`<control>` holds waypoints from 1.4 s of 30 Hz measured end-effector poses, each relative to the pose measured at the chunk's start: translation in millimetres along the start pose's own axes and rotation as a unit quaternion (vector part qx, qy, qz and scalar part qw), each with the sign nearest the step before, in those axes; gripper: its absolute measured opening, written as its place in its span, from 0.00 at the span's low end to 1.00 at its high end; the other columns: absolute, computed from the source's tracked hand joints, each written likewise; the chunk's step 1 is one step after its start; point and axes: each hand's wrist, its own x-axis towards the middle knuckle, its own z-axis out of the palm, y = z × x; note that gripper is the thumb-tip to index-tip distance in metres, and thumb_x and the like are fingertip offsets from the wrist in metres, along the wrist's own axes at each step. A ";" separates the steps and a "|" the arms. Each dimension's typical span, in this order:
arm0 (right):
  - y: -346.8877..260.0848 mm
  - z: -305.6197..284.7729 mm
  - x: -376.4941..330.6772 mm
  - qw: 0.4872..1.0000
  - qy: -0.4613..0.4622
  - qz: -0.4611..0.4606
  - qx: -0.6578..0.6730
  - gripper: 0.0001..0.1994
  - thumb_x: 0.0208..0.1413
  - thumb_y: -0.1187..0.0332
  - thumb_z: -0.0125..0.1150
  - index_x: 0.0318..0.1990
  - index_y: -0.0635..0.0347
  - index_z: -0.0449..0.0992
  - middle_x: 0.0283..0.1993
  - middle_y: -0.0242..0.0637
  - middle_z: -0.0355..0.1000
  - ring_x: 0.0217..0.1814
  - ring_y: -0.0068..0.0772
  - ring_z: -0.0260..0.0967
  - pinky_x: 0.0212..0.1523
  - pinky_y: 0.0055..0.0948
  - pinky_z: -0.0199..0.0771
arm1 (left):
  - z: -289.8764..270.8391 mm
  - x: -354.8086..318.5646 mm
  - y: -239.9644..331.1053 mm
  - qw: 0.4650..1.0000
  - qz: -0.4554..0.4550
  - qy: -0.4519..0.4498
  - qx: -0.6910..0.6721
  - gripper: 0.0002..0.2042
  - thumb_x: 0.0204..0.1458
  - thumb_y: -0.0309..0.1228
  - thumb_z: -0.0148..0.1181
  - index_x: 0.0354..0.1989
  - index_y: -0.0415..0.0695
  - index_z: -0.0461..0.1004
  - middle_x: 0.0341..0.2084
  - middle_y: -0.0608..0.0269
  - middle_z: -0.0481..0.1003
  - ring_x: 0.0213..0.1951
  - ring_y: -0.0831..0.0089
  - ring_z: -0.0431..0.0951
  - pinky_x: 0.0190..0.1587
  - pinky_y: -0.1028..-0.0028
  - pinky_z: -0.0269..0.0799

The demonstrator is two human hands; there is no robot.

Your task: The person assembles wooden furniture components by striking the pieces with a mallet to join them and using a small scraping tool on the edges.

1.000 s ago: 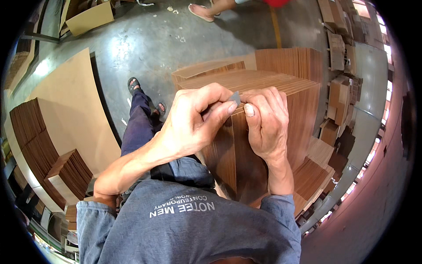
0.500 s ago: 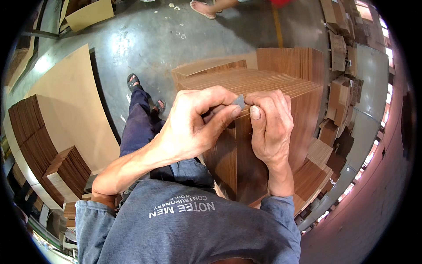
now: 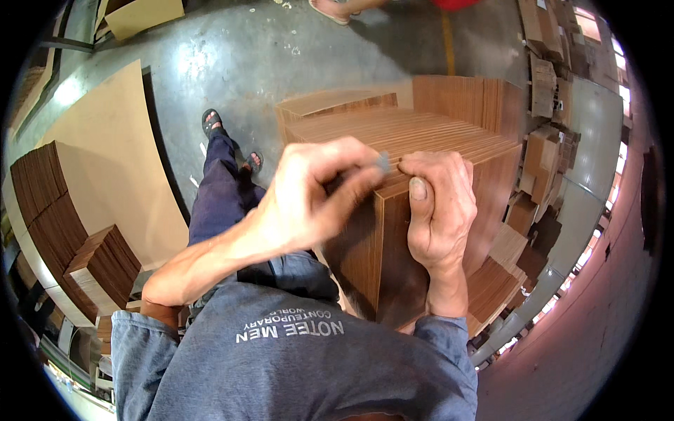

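Observation:
Between thumb and forefinger, my left hand (image 3: 316,186) pinches a small flat grey blade-like piece (image 3: 383,162); both are slightly blurred. It is held at the top corner of a stack of brown wood-grain panels (image 3: 463,138) standing on edge. My right hand (image 3: 442,203) is closed over the top edge of the nearest panel (image 3: 403,245), fingers curled over the top and thumb against its near face. The two hands are a short gap apart, and the tip of the grey piece lies close to the panel edge.
Another block of panels (image 3: 456,95) stands behind the stack. A large pale board (image 3: 105,161) and dark stacked panels (image 3: 42,189) are at left. Cartons (image 3: 540,154) line the right. At the top, another person's sandalled foot (image 3: 331,10) is on the grey floor (image 3: 246,63).
My left hand and the grey piece have shifted slightly and are now blurred by motion. My right hand has slid a little right and down, widening the gap between the hands.

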 end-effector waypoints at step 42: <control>-6.8 1.3 -0.8 0.998 -0.010 0.057 -0.013 0.19 0.65 0.59 0.48 0.33 0.67 0.76 0.36 0.46 0.76 0.40 0.47 0.75 0.45 0.41 0.68 | -11.3 6.5 -82.9 0.999 -0.033 0.032 -0.021 0.08 0.58 0.26 0.60 0.37 0.31 0.77 0.20 0.62 0.75 0.23 0.79 0.71 0.26 0.75 0.69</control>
